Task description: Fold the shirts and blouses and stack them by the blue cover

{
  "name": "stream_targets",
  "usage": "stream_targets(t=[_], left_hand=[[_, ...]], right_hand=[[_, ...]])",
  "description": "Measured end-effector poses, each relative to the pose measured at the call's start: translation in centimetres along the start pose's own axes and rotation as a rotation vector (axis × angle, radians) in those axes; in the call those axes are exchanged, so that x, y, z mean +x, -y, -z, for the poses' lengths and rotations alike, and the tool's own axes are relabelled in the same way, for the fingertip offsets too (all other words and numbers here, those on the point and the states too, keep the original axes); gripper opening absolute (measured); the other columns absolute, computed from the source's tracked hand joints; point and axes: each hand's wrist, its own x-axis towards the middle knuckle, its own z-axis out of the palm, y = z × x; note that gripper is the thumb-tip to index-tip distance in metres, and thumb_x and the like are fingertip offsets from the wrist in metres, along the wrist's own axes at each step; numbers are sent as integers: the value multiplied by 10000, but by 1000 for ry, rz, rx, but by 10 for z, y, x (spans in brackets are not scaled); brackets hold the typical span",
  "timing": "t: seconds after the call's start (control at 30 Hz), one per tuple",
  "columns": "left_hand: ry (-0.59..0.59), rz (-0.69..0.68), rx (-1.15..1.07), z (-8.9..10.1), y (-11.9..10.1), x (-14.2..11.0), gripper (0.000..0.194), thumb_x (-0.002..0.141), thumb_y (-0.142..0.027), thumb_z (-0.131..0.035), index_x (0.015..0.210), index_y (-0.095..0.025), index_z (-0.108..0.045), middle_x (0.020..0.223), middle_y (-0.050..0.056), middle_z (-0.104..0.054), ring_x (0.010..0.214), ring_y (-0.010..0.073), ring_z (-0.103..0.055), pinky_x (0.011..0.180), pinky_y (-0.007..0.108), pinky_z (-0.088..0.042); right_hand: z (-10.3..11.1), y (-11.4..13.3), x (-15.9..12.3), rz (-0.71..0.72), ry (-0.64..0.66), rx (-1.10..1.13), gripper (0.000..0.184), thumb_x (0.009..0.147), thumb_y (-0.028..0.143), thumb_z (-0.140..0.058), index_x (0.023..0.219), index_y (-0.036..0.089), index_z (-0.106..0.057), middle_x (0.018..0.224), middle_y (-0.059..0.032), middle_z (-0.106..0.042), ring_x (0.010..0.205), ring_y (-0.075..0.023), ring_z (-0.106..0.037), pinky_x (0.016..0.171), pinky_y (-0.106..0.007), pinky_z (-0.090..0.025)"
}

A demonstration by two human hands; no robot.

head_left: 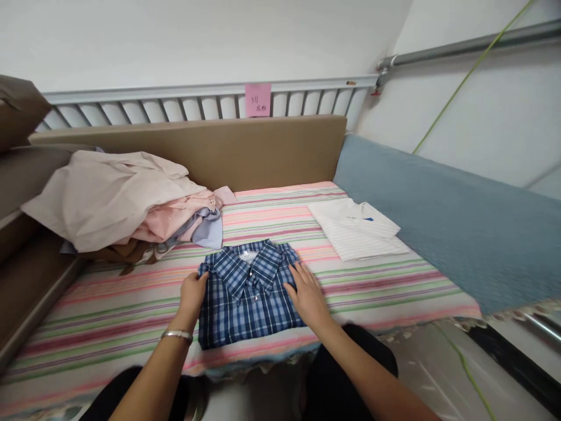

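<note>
A blue plaid shirt [256, 313] lies folded into a neat rectangle, its collar at the far end and its buttoned front facing up. My left hand [193, 295] is closed at the shirt's left edge, thumb on top and the other fingers mostly hidden. On the right edge rests my right hand [309, 295], open, with its fingers stretched out over the cloth. To the right, apart from both hands, lies a folded white striped shirt [357, 234] with a small blue mark near its collar.
A striped cloth [385, 286] covers the surface under the shirts. Rumpled clothes [109, 187] are heaped at the left. Behind stand a brown board [263, 149] and a white radiator [193, 108] with a pink note [258, 100]. A blue cover [447, 204] lies at the right.
</note>
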Motion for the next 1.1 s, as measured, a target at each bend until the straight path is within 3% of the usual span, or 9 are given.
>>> stream_targets(t=[0.13,0.27,0.4,0.53,0.6,0.7,0.83,1.1], left_hand=[[70,-42,-46,-1,-9,4,307,719,-421,-519,653,-140,-620,596,45,-649,648,189,-609,587,270,-453],[60,-78,-33,12,-15,2,332,742,-408,-501,753,-111,-648,677,85,-680,707,218,-640,641,308,-490],[-55,-157,20,16,-22,-24,468,822,-390,-413,1144,-83,-559,1111,179,-637,1060,266,-580,903,402,-443],[-32,-491,240,-11,-21,-68,516,860,-372,-404,1308,-118,-448,1418,146,-407,1345,276,-297,1089,459,-266],[-38,-557,407,-26,-14,-80,557,876,-388,-384,1347,-91,-397,1451,170,-344,1372,312,-222,1084,506,-257],[-33,-526,560,-38,3,-78,635,871,-455,-384,1379,-76,-345,1454,199,-323,1364,339,-230,1075,512,-266],[-19,-516,633,-39,19,-66,693,866,-525,-344,1391,-74,-321,1456,215,-308,1359,343,-241,1068,507,-273],[17,-544,660,-41,19,-63,698,859,-547,-337,1356,-58,-369,1453,230,-304,1364,339,-229,1070,498,-263]], right_hand=[[-10,0,-2,-23,61,-51,560,901,477,-366,1360,159,-412,1431,-112,-375,1346,-267,-273,1076,-470,-259],[-6,-2,2,-33,64,-57,571,895,491,-363,1361,164,-411,1442,-120,-356,1342,-276,-278,1059,-478,-279],[2,-2,13,1,-4,-62,551,914,463,-322,1371,164,-393,1469,-121,-302,1352,-264,-256,1056,-473,-283],[-13,-5,20,16,49,-90,544,917,454,-322,1350,141,-426,1450,-137,-333,1352,-267,-254,1060,-471,-264],[-25,-9,19,8,79,-101,549,913,463,-328,1347,142,-430,1437,-140,-357,1349,-268,-261,1059,-474,-258],[-36,-13,17,7,93,-128,564,914,479,-318,1353,140,-422,1425,-136,-380,1343,-265,-273,1063,-466,-242],[-36,-13,15,23,85,-152,567,920,485,-301,1355,142,-421,1426,-125,-382,1345,-257,-267,1073,-447,-225],[-34,-10,14,-3,87,-94,557,919,472,-325,1370,153,-399,1439,-125,-359,1361,-245,-237,1097,-447,-184]])
